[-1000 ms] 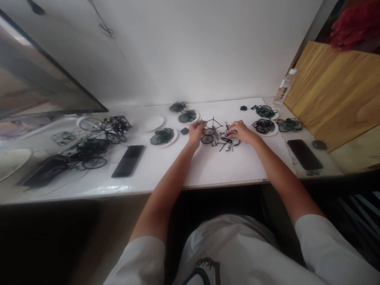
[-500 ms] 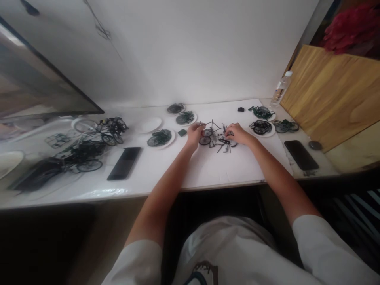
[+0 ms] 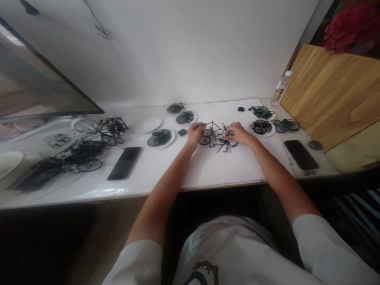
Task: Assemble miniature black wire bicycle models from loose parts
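Observation:
Small dark parts of a miniature bicycle lie on the white board between my hands. My left hand (image 3: 196, 133) is closed, its fingertips at the left end of a thin dark miniature bicycle frame (image 3: 214, 125), which it seems to pinch. A small spoked wheel (image 3: 205, 140) lies just below those fingers. My right hand (image 3: 237, 132) has its fingers bent down and pressed together at the right side of the loose parts (image 3: 224, 141); what they hold is too small to make out. Another wheel (image 3: 234, 143) is partly hidden under that hand.
Plates with dark green bicycle parts (image 3: 160, 137) stand left and right (image 3: 261, 127). Several miniature bicycles (image 3: 114, 128) crowd the left side. A phone (image 3: 124, 163) lies left, another phone (image 3: 301, 154) right. A water bottle (image 3: 281, 89) stands by the wooden panel (image 3: 335, 91).
My right hand has shifted very slightly among the small parts. My left hand stays in almost the same place.

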A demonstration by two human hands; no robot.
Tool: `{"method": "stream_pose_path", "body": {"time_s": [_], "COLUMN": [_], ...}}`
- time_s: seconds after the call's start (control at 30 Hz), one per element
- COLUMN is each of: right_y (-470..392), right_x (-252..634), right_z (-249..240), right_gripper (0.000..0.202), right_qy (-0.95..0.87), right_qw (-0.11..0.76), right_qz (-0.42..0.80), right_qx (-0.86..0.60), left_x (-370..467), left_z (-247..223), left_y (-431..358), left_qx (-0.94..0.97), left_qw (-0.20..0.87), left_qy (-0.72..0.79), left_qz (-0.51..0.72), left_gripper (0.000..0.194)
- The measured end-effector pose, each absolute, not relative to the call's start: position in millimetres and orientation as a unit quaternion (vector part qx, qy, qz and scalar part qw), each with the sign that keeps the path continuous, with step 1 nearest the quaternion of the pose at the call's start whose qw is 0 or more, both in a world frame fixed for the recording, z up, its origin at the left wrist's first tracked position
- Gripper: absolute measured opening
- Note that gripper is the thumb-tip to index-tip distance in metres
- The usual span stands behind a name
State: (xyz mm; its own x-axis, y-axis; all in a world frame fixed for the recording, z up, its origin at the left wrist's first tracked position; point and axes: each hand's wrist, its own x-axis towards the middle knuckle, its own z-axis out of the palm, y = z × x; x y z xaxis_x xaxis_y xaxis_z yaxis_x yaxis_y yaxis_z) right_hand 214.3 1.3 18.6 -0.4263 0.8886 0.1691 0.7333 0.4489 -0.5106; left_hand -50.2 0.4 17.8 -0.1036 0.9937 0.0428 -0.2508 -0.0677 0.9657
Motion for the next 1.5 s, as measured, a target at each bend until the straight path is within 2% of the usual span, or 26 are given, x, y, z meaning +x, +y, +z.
{"method": "stream_pose_path", "body": {"time_s": [0.2, 0.37, 0.53, 0.63, 0.83, 1.13, 1.5], "right_y": [-3, -7, -8, -8, -6, -11, -2], "right_x": [210, 203, 199, 197, 185, 177, 179], "right_z": [22, 29, 33, 33, 27, 27, 17], "right_gripper": [0.011, 0.020, 0.027, 0.029, 0.048, 0.059, 0.050], "right_qy": [-0.821, -0.827, -0.802, -0.768, -0.704, -0.652, -0.653], "right_qw": [0.229, 0.299, 0.341, 0.381, 0.464, 0.488, 0.486], "right_qz": [0.203, 0.196, 0.195, 0.233, 0.335, 0.430, 0.447], "right_qx": [-0.481, -0.433, -0.450, -0.458, -0.421, -0.389, -0.371], "left_x": [-50, -50, -52, -53, -53, -52, -52], "left_z": [18, 21, 17, 14, 17, 10, 12], "left_y": [-1, -3, 0, 0, -4, -3, -5], "left_qx": [0.427, 0.426, 0.438, 0.458, 0.502, 0.526, 0.526], "left_qw": [0.519, 0.514, 0.515, 0.520, 0.536, 0.546, 0.547], "left_qy": [0.443, 0.454, 0.447, 0.437, 0.428, 0.428, 0.424], "left_qz": [0.593, 0.590, 0.586, 0.574, 0.527, 0.492, 0.494], "left_gripper": [0.011, 0.013, 0.015, 0.017, 0.022, 0.026, 0.027]}}
